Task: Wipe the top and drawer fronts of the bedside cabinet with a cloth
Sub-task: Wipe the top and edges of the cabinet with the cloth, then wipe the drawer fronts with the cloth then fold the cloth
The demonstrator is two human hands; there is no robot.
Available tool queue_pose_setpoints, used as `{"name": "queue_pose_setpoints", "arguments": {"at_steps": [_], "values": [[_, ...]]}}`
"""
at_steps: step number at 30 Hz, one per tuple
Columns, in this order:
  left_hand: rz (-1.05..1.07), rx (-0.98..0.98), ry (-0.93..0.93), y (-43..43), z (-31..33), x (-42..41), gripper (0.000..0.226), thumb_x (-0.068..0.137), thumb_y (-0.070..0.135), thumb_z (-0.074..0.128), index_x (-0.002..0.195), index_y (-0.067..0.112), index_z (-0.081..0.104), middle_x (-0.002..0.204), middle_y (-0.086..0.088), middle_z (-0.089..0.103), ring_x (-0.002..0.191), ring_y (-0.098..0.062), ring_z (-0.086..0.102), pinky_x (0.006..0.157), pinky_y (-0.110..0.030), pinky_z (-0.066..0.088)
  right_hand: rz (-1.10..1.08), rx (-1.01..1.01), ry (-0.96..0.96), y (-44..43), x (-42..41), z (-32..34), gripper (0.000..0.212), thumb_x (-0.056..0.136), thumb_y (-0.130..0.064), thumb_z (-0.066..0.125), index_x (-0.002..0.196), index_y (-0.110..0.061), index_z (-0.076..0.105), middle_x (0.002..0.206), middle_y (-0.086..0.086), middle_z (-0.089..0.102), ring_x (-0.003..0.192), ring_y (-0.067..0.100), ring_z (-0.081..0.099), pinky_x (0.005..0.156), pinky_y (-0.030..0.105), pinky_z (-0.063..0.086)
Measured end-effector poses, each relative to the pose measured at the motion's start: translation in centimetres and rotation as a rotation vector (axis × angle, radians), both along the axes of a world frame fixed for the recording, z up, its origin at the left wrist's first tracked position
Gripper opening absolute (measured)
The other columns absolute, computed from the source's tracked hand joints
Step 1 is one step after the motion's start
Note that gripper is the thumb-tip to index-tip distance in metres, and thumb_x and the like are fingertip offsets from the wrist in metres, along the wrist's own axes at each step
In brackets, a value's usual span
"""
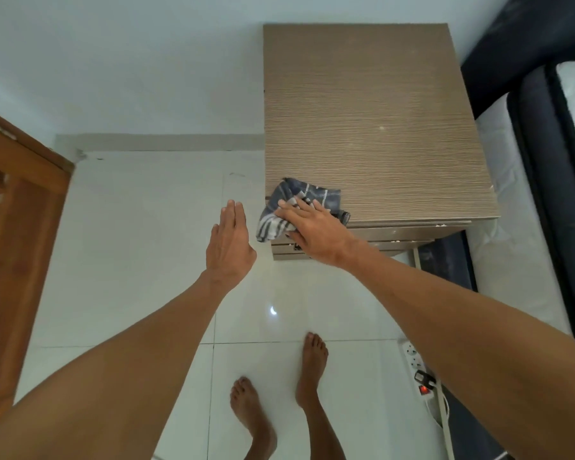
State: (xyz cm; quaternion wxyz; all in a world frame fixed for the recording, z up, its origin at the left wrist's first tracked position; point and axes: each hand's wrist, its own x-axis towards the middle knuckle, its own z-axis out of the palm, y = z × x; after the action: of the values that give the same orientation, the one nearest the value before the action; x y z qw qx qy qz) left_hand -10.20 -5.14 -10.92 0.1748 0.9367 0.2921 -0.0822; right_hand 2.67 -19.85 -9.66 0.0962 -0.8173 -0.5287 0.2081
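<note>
Just right of centre frame, the right hand (312, 229) lies palm down on the cloth (299, 207), fingers spread and flattened over it rather than curled into a grip, pressing it onto the near left corner of the bedside cabinet (372, 121). That cloth is a crumpled grey-blue rag with pale stripes; part of it sits bunched on the top, and part droops over the left front edge, hanging beside the drawer fronts (395, 234). To its left, at centre frame, the left hand (229, 244) floats in the air with nothing in it, flat and wide open, fingers straight and pressed together, pointing toward the top of the frame, apart from the cabinet's side.

Now the cabinet: a rectangular top filling the upper right, finished in a matte brownish-tan laminate with fine horizontal grain lines and a few pale specks. Below its front lip, the stepped edges of the drawers show in the same finish, with small white chips along them.

Further out, glossy white floor tiles (140, 254) with thin grout lines reflect a bright spot of light. Two bare feet (279, 386) stand on them at lower centre. A white power strip (419, 370) with a glowing red switch lies at lower right. A brown wooden door (17, 260) occupies the left edge, and a dark-framed bed (545, 144) with a white mattress runs down the right edge.
</note>
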Motion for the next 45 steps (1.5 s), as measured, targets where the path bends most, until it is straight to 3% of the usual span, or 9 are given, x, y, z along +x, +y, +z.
{"name": "queue_pose_setpoints", "arguments": {"at_steps": [7, 10, 12, 17, 26, 31, 35, 41, 45], "values": [[-0.095, -0.016, 0.020, -1.5, -0.4, -1.5, 0.075, 0.092, 0.002, 0.053, 0.153, 0.003, 0.010, 0.162, -0.016, 0.009, 0.150, -0.031, 0.011, 0.118, -0.042, 0.025, 0.078, -0.089, 0.033, -5.4, -4.7, 1.0, 0.049, 0.104, -0.015, 0.047, 0.151, -0.006, 0.035, 0.157, 0.017, 0.037, 0.144, 0.034, 0.038, 0.117, 0.045, 0.032], [-0.133, -0.028, 0.031, -2.4, -1.3, -2.0, 0.070, 0.095, 0.006, 0.052, 0.153, 0.002, 0.011, 0.162, -0.016, 0.011, 0.150, -0.031, 0.011, 0.118, -0.043, 0.024, -0.165, -0.058, 0.076, -8.0, -6.7, -0.2, 0.039, 0.104, -0.019, 0.047, 0.141, -0.010, 0.041, 0.144, 0.016, 0.053, 0.112, 0.039, 0.062, 0.092, 0.048, 0.052], [-0.140, -0.036, 0.034, -3.0, -2.2, -2.1, 0.067, 0.097, 0.008, 0.050, 0.153, 0.002, 0.013, 0.161, -0.016, 0.013, 0.149, -0.031, 0.012, 0.118, -0.043, 0.024, -0.339, -0.028, 0.087, -9.3, -7.0, -1.3, 0.035, 0.104, -0.020, 0.047, 0.137, -0.011, 0.044, 0.129, 0.015, 0.063, 0.095, 0.038, 0.064, 0.077, 0.045, 0.052], [-0.094, -0.084, 0.002, -4.9, -4.9, -2.1, 0.060, 0.099, 0.011, 0.046, 0.151, 0.000, 0.018, 0.160, -0.018, 0.018, 0.148, -0.032, 0.017, 0.115, -0.044, 0.027, -0.712, 0.103, 0.109, -12.6, -6.1, -4.1, 0.027, 0.104, -0.021, 0.042, 0.130, -0.013, 0.047, 0.106, 0.014, 0.069, 0.083, 0.034, 0.066, 0.069, 0.050, 0.056], [0.226, -0.259, -0.333, -6.2, -7.5, 0.9, 0.057, 0.102, 0.017, 0.043, 0.154, 0.009, 0.020, 0.157, -0.009, 0.031, 0.142, -0.027, 0.034, 0.111, -0.034, 0.031, -1.451, 0.607, 0.108, -15.0, -1.1, -7.1, 0.032, 0.105, -0.019, 0.042, 0.135, -0.007, 0.047, 0.121, 0.017, 0.064, 0.108, 0.031, 0.061, 0.084, 0.034, 0.047], [0.272, -0.215, -0.509, -6.4, -9.9, 1.5, 0.050, 0.100, 0.015, 0.045, 0.149, 0.014, 0.033, 0.144, -0.008, 0.049, 0.128, -0.028, 0.050, 0.102, -0.035, 0.041, -1.390, 0.683, 0.063, -14.7, 0.7, -10.0, 0.039, 0.105, -0.017, 0.043, 0.142, -0.008, 0.044, 0.135, 0.013, 0.059, 0.121, 0.028, 0.057, 0.097, 0.034, 0.044], [0.269, -0.177, -0.604, -6.2, -12.0, 1.1, 0.045, 0.099, 0.012, 0.047, 0.144, 0.012, 0.040, 0.142, -0.008, 0.051, 0.127, -0.026, 0.051, 0.100, -0.030, 0.040, -1.261, 0.655, -0.046, -13.1, 0.3, -12.9, 0.047, 0.103, -0.014, 0.046, 0.149, -0.007, 0.037, 0.156, 0.015, 0.036, 0.140, 0.032, 0.039, 0.115, 0.043, 0.036], [0.170, -0.114, -0.717, -5.2, -13.3, 0.8, 0.039, 0.098, 0.009, 0.048, 0.137, 0.009, 0.046, 0.135, -0.009, 0.054, 0.121, -0.024, 0.054, 0.093, -0.023, 0.037, -1.038, 0.629, -0.198, -10.1, -1.6, -15.0, 0.051, 0.100, -0.011, 0.053, 0.148, -0.008, 0.039, 0.156, 0.025, 0.023, 0.138, 0.040, 0.036, 0.113, 0.048, 0.039], [0.135, -0.111, -0.813, -4.8, -14.6, 1.0, 0.038, 0.096, 0.007, 0.050, 0.134, 0.010, 0.047, 0.132, -0.008, 0.054, 0.115, -0.020, 0.055, 0.089, -0.023, 0.041, -0.940, 0.589, -0.336, -7.4, -2.7, -15.3, 0.054, 0.096, -0.032, 0.058, 0.145, -0.013, 0.046, 0.154, 0.026, 0.029, 0.134, 0.043, 0.037, 0.102, 0.054, 0.044]]}}
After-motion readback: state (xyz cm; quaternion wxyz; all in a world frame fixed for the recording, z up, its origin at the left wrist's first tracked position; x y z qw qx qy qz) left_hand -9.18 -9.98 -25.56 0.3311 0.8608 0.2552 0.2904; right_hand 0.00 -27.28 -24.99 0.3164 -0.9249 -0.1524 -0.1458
